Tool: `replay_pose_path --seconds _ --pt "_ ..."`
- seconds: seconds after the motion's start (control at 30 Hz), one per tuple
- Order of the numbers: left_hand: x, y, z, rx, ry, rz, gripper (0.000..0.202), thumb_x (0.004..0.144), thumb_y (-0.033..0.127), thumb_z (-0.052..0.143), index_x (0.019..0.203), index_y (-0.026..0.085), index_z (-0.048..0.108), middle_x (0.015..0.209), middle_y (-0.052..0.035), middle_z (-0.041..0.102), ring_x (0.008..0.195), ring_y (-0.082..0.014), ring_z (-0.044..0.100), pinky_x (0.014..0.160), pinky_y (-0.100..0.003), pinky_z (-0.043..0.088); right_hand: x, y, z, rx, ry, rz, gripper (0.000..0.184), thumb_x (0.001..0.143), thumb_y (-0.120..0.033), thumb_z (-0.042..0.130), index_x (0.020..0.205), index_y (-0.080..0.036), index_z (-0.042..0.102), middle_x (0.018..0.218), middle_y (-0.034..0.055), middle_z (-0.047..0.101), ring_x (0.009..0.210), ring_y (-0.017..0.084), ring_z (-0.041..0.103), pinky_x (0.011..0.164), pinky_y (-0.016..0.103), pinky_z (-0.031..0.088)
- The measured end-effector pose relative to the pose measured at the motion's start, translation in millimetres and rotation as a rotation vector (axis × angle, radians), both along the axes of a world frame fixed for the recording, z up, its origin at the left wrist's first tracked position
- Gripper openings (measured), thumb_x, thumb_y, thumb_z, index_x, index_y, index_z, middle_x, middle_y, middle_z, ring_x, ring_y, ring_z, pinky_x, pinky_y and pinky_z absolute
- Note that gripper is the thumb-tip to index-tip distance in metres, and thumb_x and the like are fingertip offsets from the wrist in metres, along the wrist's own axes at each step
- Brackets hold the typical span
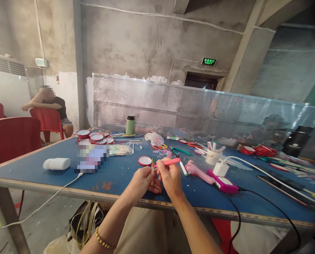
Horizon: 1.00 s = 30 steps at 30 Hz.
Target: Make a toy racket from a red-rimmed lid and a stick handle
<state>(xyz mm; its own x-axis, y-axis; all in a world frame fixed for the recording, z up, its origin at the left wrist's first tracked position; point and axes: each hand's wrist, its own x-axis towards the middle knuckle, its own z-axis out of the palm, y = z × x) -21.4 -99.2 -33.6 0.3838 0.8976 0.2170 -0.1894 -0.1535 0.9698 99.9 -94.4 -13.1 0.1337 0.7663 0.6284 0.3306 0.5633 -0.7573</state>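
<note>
My left hand is closed in a pinch on a thin pale stick held upright over the blue table. My right hand grips a pink marker that points left, its tip against the top of the stick. Both hands hover close together just above the table's front edge. A small round red-rimmed disc lies just beyond my left hand. A white marker with a green cap lies to the right of my right hand.
A pink handheld fan, a white charger with cables, a cup of markers, scissors, stacks of red-rimmed discs, a green bottle and a white bottle lie on the table. A perforated metal screen stands behind. A person sits on a red chair at far left.
</note>
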Motion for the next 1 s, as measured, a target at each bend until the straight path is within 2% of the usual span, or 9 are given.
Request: replay_pose_path --seconds 0.5,1.0 --pt "0.4 1.9 -1.2 -0.011 -0.008 -0.008 0.036 0.080 0.050 0.060 0.074 0.016 0.048 0.063 -0.0055 0.067 0.060 -0.0201 0.071 0.057 -0.029 0.058 0.4 0.6 -0.4 0.012 -0.005 -0.016 0.034 0.086 -0.047 0.055 0.064 -0.022 0.049 0.047 -0.0039 0.052 0.037 0.012 0.050 0.040 0.022 0.040" --pt "-0.5 2.7 -1.5 -0.014 -0.009 -0.011 0.041 0.077 0.055 0.064 0.074 0.017 0.049 0.063 -0.0069 0.068 0.062 -0.0216 0.072 0.058 -0.030 0.059 -0.4 0.9 -0.2 0.008 0.011 -0.020 0.034 0.085 -0.048 0.056 0.063 -0.022 0.049 0.047 -0.0038 0.053 0.036 0.011 0.049 0.038 0.022 0.039"
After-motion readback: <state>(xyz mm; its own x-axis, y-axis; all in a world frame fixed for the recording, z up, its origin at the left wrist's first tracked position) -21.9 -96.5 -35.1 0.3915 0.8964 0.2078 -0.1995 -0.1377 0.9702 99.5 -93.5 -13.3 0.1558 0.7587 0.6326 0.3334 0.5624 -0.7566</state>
